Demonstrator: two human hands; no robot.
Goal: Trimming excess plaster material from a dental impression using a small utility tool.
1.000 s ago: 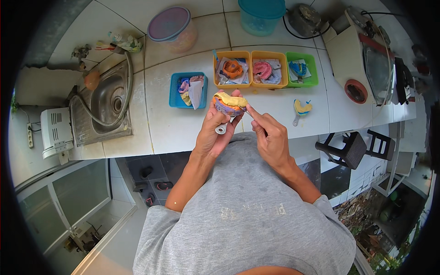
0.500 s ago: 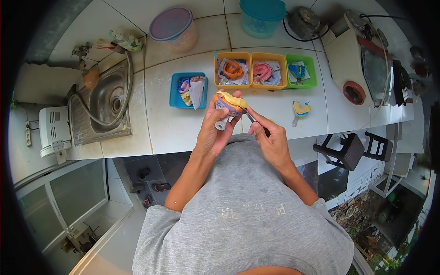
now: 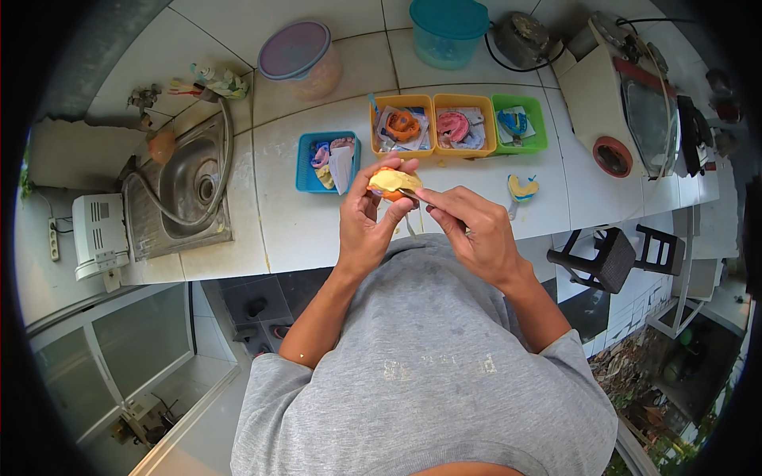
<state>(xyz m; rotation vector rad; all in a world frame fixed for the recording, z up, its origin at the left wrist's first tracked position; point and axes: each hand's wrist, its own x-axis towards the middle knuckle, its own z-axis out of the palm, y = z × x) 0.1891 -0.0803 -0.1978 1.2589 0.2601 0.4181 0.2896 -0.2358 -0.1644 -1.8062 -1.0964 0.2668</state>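
My left hand [image 3: 367,226] is wrapped round a dental impression [image 3: 395,180] filled with pale yellow plaster, orange material showing under its edge. It is held up in front of my chest, at the counter's near edge. In my right hand [image 3: 482,236] is a thin metal tool [image 3: 410,193], perhaps a spatula or knife, its tip against the plaster's right side. Most of its handle is hidden by my fingers. To the right on the counter lies another impression tray [image 3: 522,189], blue with yellow plaster in it and a handle pointing towards me.
Behind my hands, two yellow baskets [image 3: 435,127] and a green basket [image 3: 543,127] hold coloured impressions. A blue basket [image 3: 305,163] stands left of them. Lidded tubs [image 3: 317,67] are at the back, a steel sink [image 3: 178,186] at left, a bulky machine [image 3: 595,103] at right.
The impression has been tilted so its yellow top faces up more, and its handle has turned out of sight. My right hand has moved the tool's tip onto the plaster.
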